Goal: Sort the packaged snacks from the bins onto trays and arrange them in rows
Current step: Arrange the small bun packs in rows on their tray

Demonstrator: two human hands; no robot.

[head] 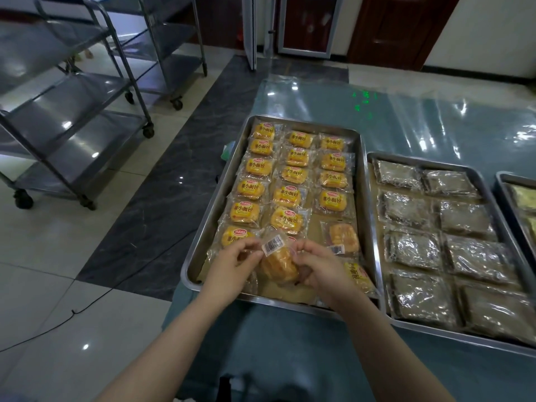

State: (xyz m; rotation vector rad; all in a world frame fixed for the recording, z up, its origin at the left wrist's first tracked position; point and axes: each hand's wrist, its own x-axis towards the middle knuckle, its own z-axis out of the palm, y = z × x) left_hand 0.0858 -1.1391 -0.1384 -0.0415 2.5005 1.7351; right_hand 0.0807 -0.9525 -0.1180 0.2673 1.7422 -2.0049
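Clear-wrapped bread packet [278, 258], barcode side up, lower centre of frame, pinched at both ends by left hand [232, 266] and right hand [320, 266] over near end of steel tray [366, 227]. Yellow packets in three rows [293, 175] fill tray above. Second tray [377, 216] of silvery packs at right.

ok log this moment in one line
left hand: pinches bread pack | right hand: pinches it too | place: over left tray | barcode up

Bread packets on my tray
The bread packet [279, 264] I hold, barcode up, tilts over the steel tray [364, 181]'s near end; other packets [294, 174] lie in three rows.
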